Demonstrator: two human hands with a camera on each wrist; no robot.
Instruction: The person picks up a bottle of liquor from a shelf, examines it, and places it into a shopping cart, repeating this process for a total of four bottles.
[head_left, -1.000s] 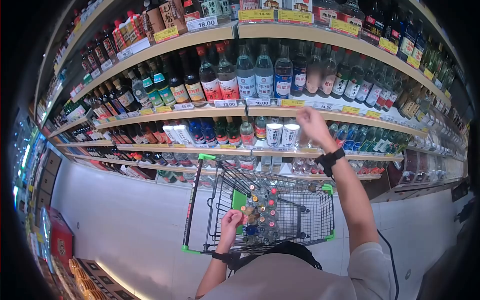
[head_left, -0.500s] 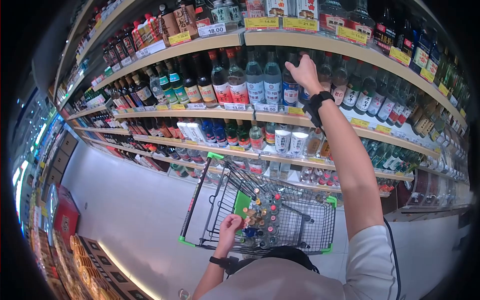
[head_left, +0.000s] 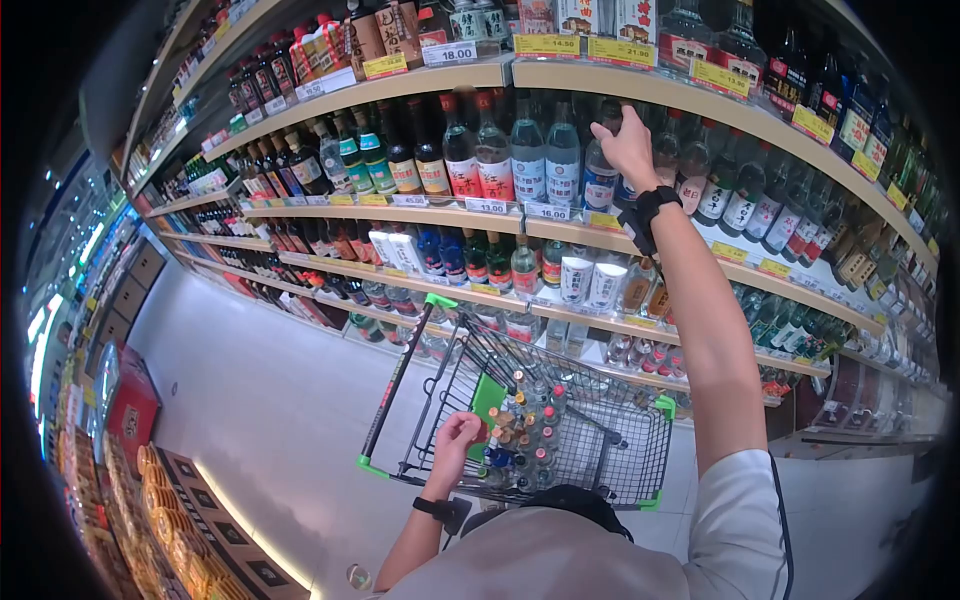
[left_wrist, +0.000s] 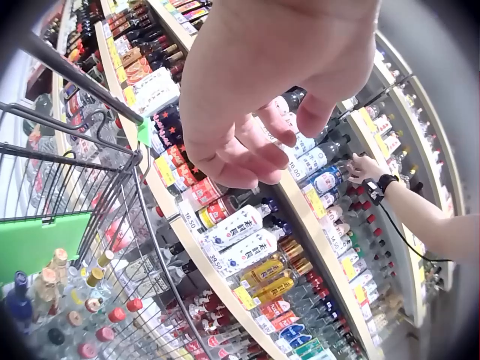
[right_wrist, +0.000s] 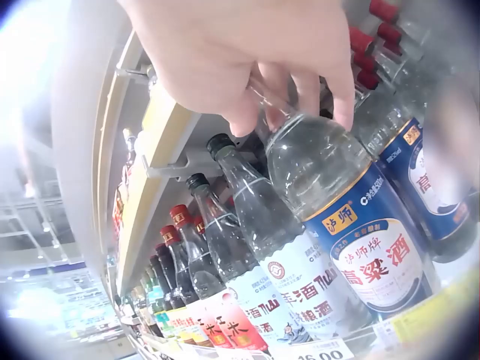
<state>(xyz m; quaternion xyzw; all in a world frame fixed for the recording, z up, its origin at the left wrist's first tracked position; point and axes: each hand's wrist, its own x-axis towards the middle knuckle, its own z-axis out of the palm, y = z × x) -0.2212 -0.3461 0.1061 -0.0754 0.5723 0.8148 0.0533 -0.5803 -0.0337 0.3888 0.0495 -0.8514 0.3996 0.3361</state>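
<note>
My right hand [head_left: 628, 148] reaches to the middle shelf and grips the neck of a clear bottle with a blue and white label [head_left: 600, 186]. In the right wrist view the fingers of that hand [right_wrist: 289, 90] curl round the neck of this bottle [right_wrist: 337, 202], which stands beside bottles with pale labels [right_wrist: 289, 270]. My left hand [head_left: 456, 446] hangs loosely curled above the cart near its green panel [head_left: 487, 400], holding nothing. In the left wrist view, the left hand's fingers [left_wrist: 251, 154] droop, relaxed.
A shopping cart [head_left: 640, 455] stands below, with several capped bottles [head_left: 522, 430] grouped inside. Shelves of bottles curve along the front, with a shelf edge [head_left: 570, 80] just above my right hand. A red box [head_left: 135, 405] stands at the left.
My right hand has moved up from in front of the shelf edge to the bottle and taken hold of its neck. The left hand remains over the cart.
</note>
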